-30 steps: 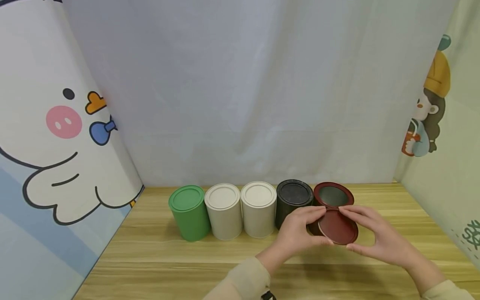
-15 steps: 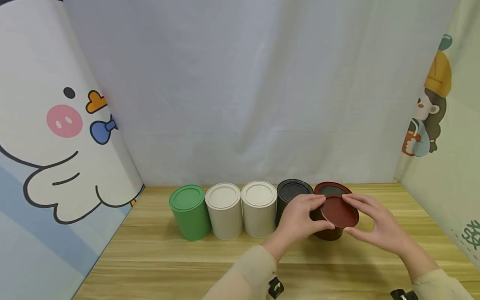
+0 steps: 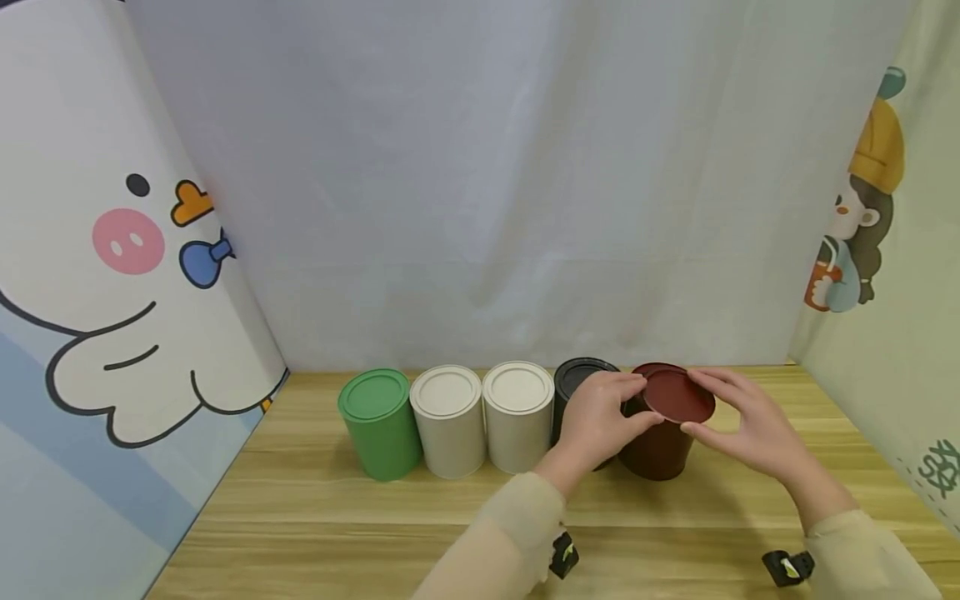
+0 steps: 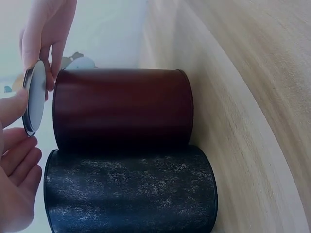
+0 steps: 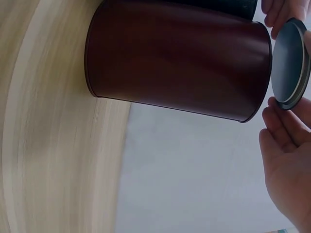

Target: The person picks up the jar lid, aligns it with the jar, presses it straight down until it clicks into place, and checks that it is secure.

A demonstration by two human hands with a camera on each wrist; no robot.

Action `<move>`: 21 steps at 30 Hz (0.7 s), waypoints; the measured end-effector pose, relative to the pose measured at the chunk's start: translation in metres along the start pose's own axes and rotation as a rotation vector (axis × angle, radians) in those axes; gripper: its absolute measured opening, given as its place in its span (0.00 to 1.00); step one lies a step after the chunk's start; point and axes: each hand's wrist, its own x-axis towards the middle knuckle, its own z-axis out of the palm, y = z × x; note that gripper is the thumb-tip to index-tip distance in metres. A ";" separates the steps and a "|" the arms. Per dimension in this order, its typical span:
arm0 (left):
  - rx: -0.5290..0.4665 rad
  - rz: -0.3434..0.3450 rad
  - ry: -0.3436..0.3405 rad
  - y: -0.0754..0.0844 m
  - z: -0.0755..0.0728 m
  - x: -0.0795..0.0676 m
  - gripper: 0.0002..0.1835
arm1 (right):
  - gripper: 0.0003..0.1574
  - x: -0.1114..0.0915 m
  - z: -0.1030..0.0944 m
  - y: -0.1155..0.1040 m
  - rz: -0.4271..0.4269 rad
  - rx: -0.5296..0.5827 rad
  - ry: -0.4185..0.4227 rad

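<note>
A round dark red lid is held by its edge just above the dark red can, tilted and apart from the rim in both wrist views. My left hand pinches the lid's left side between thumb and fingers, and my right hand pinches its right side. The lid's pale metallic underside faces the can in the left wrist view. Most of the can's opening is hidden behind the lid in the head view. Touching the red can on its left is a black can, partly covered by my left hand.
Left of the black can stand two off-white cans and a green can, all lidded, in one row. The wooden table ends at a grey-white curtain behind them. Printed cloth walls flank both sides.
Both hands have carried the lid up and away from me, from in front of the red can to over its top. The cans have not moved.
</note>
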 end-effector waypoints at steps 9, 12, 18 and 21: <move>0.113 -0.048 0.012 -0.001 0.007 0.008 0.21 | 0.41 0.007 0.006 0.006 0.142 0.035 -0.045; 0.136 -0.060 0.011 -0.002 0.009 0.010 0.20 | 0.41 0.008 0.009 0.008 0.172 0.045 -0.058; 0.212 -0.023 -0.005 -0.003 0.011 0.011 0.19 | 0.41 0.008 0.012 0.011 0.193 0.077 -0.072; 0.252 0.007 -0.027 -0.003 0.012 0.010 0.19 | 0.41 0.008 0.013 0.013 0.204 0.084 -0.082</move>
